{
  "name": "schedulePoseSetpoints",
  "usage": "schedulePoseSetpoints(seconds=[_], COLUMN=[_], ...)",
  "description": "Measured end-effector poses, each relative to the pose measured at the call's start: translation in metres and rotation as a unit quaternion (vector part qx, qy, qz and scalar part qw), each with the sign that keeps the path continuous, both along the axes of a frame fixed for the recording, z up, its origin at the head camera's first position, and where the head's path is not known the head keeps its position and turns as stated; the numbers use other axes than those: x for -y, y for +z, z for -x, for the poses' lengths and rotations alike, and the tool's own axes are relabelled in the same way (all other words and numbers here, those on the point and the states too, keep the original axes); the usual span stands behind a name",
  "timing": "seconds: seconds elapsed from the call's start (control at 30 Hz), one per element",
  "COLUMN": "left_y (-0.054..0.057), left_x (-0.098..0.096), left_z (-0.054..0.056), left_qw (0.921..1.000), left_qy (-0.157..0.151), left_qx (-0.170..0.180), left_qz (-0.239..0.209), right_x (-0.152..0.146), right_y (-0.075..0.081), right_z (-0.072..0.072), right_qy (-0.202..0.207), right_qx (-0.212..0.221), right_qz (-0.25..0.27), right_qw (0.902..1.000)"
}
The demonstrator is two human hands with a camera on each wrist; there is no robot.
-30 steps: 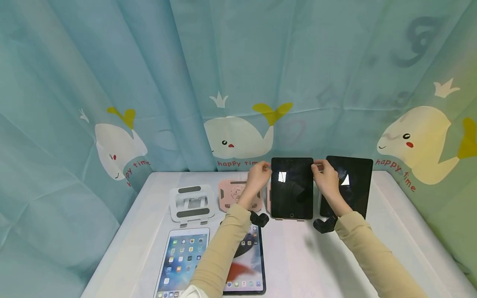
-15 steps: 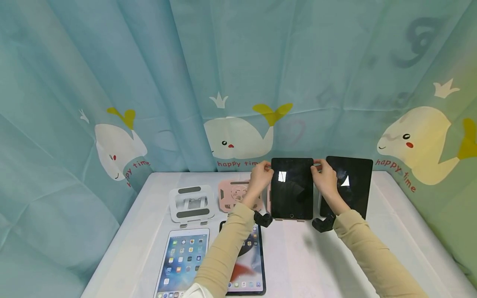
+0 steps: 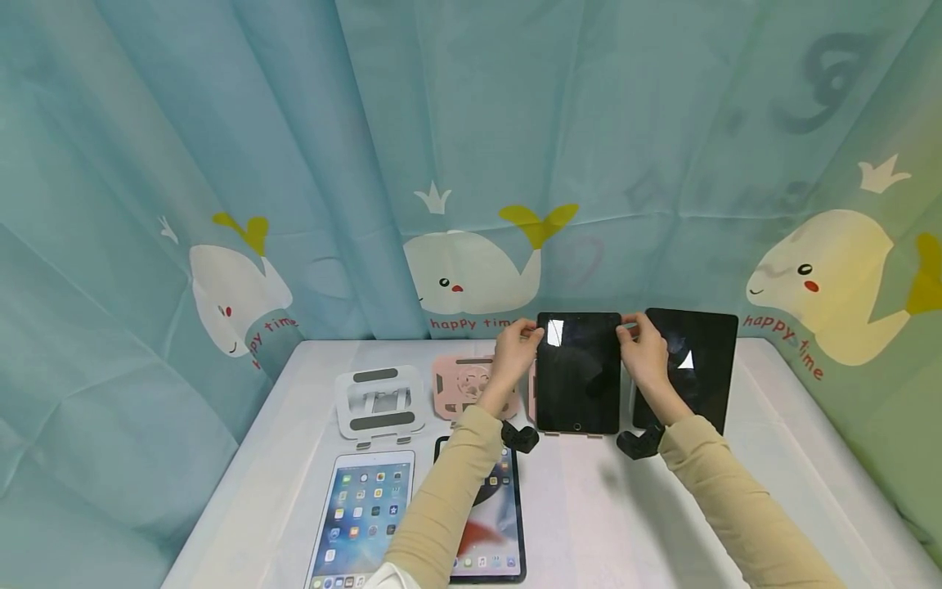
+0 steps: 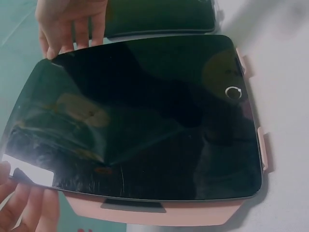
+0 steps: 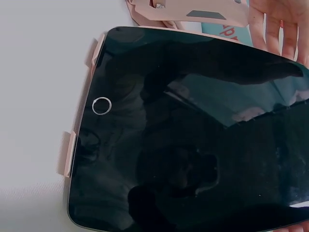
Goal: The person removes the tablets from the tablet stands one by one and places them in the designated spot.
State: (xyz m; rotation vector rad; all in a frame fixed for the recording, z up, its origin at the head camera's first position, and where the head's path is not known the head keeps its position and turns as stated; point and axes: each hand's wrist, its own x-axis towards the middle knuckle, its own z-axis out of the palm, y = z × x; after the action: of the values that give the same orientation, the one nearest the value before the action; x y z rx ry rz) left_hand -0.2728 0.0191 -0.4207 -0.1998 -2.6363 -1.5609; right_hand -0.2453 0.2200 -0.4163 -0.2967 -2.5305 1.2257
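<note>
A black tablet point(image 3: 578, 376) with a dark screen and a round home button leans upright on a pink stand point(image 4: 164, 210), its lower edge behind two small pink lips. At the tablet's upper left edge, my left hand point(image 3: 514, 356) pinches it, thumb at the front and fingers reaching behind. My right hand point(image 3: 643, 352) pinches the opposite upper edge in the same manner. In the right wrist view the right hand is mostly cut off at the frame's edge. Most of the stand is hidden behind the tablet.
Another black tablet point(image 3: 695, 368) leans upright on the right. To the left stand a second pink stand point(image 3: 459, 384) and a white stand point(image 3: 379, 405). Two lit tablets lie in front: a white-framed one point(image 3: 364, 511) and a larger black-framed one point(image 3: 489, 523), partly under my left sleeve.
My left hand has shifted slightly right along the tablet's edge. The glare on the screen has moved up a little, while the tablet stays in nearly the same place.
</note>
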Motion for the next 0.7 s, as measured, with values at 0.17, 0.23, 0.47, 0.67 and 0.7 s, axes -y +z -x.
schedulePoseSetpoints(seconds=[0.17,0.23,0.47,0.67,0.7], left_y=[-0.002,-0.002,-0.003,-0.001,0.000], left_x=[0.001,0.001,0.002,0.003,0.003], left_z=[0.000,0.000,-0.001,-0.006,-0.007], left_qw=[0.9997,0.9996,0.9988,0.9973,0.9971], left_qy=[0.000,0.001,-0.002,-0.005,-0.005], left_qx=[-0.021,-0.025,-0.025,-0.011,-0.010], left_qz=[-0.011,-0.015,-0.042,-0.072,-0.075], right_x=[0.000,0.001,0.000,-0.003,-0.003], right_y=[0.000,0.000,0.002,0.003,0.003], right_z=[-0.001,-0.002,-0.006,-0.010,-0.011], right_qy=[-0.001,-0.003,0.013,0.030,0.032], right_qx=[-0.005,-0.006,-0.021,-0.024,-0.026], right_qz=[0.015,0.022,0.036,0.047,0.048], right_qw=[0.9999,0.9997,0.9990,0.9981,0.9980])
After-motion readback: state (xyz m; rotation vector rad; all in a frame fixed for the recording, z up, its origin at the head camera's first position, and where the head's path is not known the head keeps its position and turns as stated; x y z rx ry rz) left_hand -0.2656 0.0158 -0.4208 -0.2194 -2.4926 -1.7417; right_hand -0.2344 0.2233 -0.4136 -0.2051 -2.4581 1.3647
